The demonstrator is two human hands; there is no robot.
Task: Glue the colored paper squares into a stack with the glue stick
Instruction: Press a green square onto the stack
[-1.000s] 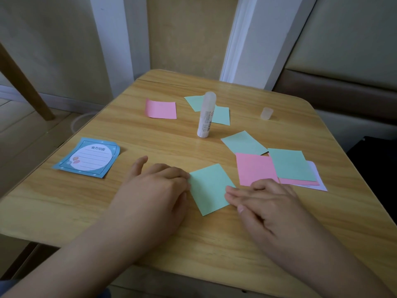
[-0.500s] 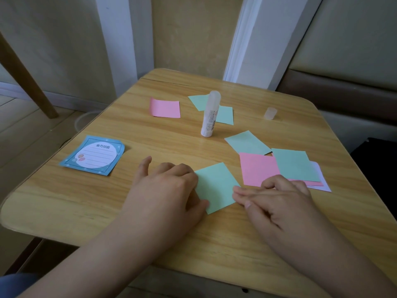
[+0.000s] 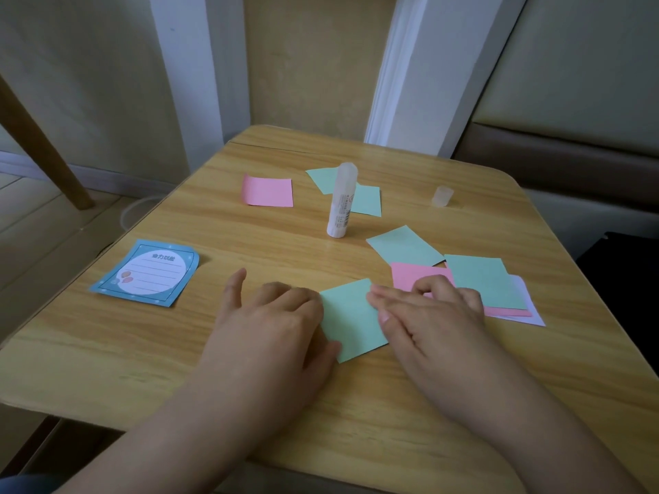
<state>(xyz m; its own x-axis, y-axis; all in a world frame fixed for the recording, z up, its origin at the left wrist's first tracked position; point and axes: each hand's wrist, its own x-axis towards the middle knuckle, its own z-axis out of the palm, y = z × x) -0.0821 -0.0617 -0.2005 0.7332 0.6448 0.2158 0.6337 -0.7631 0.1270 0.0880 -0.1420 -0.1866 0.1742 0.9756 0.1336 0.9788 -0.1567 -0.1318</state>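
A green paper square (image 3: 351, 320) lies flat near the table's front, between my two hands. My left hand (image 3: 274, 329) has curled fingers over the square's left edge and its thumb at the lower left corner, pinching it. My right hand (image 3: 428, 322) rests with straight fingers on the square's right edge. The glue stick (image 3: 341, 201) stands upright and uncapped mid-table; its clear cap (image 3: 442, 196) sits far right. A pink square (image 3: 268, 190) and two green squares (image 3: 360, 194) lie at the back. Another green square (image 3: 404, 246) and an overlapping pile of pink, green and lilac squares (image 3: 481, 283) lie at right.
A blue notepad (image 3: 148, 272) with a white lined oval lies at the table's left edge. The wooden table (image 3: 107, 358) has rounded corners. Behind it stand a white door frame and a padded seat on the right; a wooden leg slants at far left.
My right hand slid left onto the green square's right edge. My left hand stayed on the left edge. The camera view shifted slightly.
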